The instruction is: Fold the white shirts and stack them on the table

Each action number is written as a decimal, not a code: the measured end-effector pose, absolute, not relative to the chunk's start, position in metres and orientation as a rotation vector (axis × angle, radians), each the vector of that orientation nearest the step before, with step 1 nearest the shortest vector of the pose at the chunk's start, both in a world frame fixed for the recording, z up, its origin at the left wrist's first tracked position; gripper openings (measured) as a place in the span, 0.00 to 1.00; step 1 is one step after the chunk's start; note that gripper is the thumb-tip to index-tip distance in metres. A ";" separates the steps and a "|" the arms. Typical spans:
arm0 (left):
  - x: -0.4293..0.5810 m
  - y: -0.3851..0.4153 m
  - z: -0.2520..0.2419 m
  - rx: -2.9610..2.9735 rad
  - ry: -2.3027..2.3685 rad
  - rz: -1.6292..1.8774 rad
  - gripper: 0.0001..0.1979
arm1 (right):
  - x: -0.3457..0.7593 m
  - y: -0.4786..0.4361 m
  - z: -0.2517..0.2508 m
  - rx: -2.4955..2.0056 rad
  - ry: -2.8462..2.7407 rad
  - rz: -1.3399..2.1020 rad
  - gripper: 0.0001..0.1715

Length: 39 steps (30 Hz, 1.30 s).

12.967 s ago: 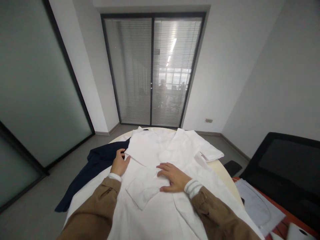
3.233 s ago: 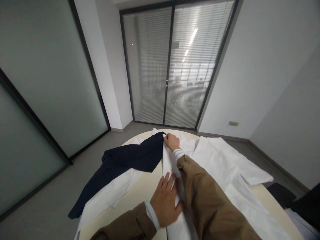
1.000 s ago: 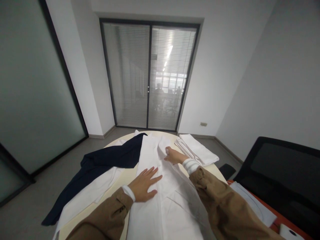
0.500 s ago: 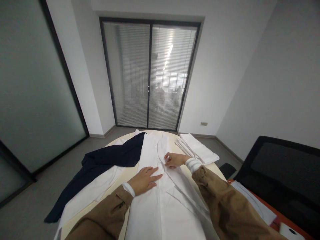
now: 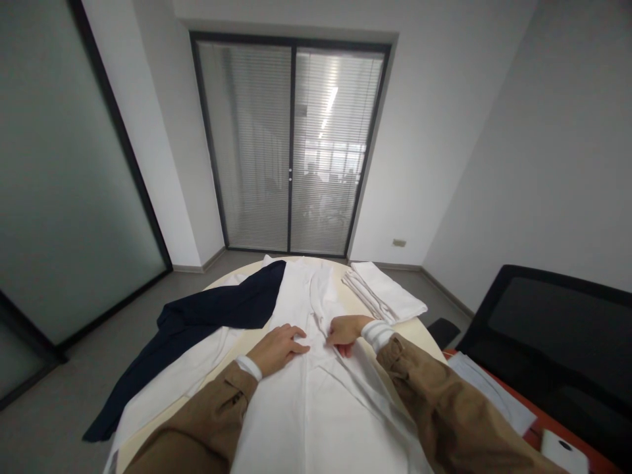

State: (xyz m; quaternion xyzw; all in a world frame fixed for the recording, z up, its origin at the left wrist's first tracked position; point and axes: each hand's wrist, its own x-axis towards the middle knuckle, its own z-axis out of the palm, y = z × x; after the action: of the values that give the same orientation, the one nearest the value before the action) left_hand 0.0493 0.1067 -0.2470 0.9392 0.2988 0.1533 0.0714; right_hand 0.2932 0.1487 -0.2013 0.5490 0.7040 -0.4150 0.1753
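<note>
A long white garment (image 5: 276, 415) lies spread over the round table, with a seam down its middle and loose folds on its right side. My left hand (image 5: 279, 349) rests on it left of the seam, fingers apart and slightly bent, gripping nothing. Just across the seam, my right hand (image 5: 347, 331) is closed with its fingertips pinching the garment's folded edge. The fingertips are partly hidden by the hand itself. Both wrists show white cuffs under brown sleeves.
A navy cloth garment (image 5: 217, 308) drapes over the left edge of the table (image 5: 355, 301), with white cloth (image 5: 182, 368) beneath it. Folded white cloth (image 5: 385, 289) lies at the back right. A black mesh chair (image 5: 553, 342) and a white device (image 5: 564, 453) are at right.
My right hand has moved down along the garment's edge, toward me. My left hand's fingers have drawn in and bent a little more. The view has shifted slightly.
</note>
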 end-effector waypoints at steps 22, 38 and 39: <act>0.045 0.095 -0.235 2.743 0.922 0.366 0.19 | 0.310 0.157 -0.213 1.610 2.833 -0.780 0.15; 0.118 0.047 -0.219 2.674 0.416 0.131 0.42 | 0.341 0.152 -0.237 1.453 2.675 -0.693 0.39; 0.120 0.048 -0.220 2.684 0.411 0.130 0.39 | 0.343 0.152 -0.240 1.470 2.650 -0.690 0.39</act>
State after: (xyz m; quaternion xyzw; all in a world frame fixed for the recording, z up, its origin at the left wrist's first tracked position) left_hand 0.1196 0.0482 -0.2205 0.9654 0.1477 0.0468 0.2099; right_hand 0.3430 0.1519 -0.2402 0.4728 0.8526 -0.2219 0.0168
